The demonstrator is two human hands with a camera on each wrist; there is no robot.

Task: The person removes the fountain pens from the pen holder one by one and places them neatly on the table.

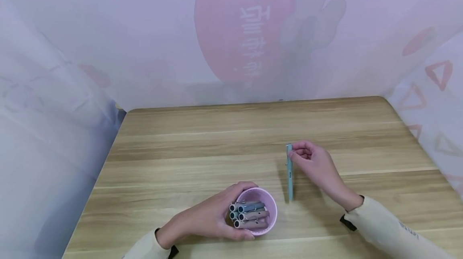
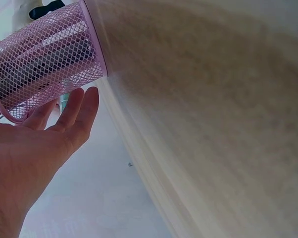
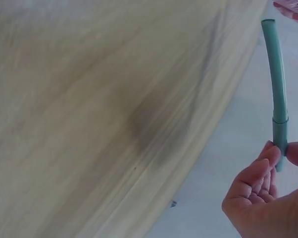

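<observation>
A pink mesh pen cup stands near the front of the wooden table and holds several grey and brown pens. My left hand wraps round the cup's left side. In the left wrist view the cup shows above my palm, whose fingers are nearly straight against it. To the right, my right hand pinches the top end of a teal pen between thumb and fingers. The pen is held just above or on the table, lying front to back.
A pale printed cloth hangs behind and beside the table as a backdrop. The table's edges run close on the left, right and far sides. Cream sleeves cover both forearms.
</observation>
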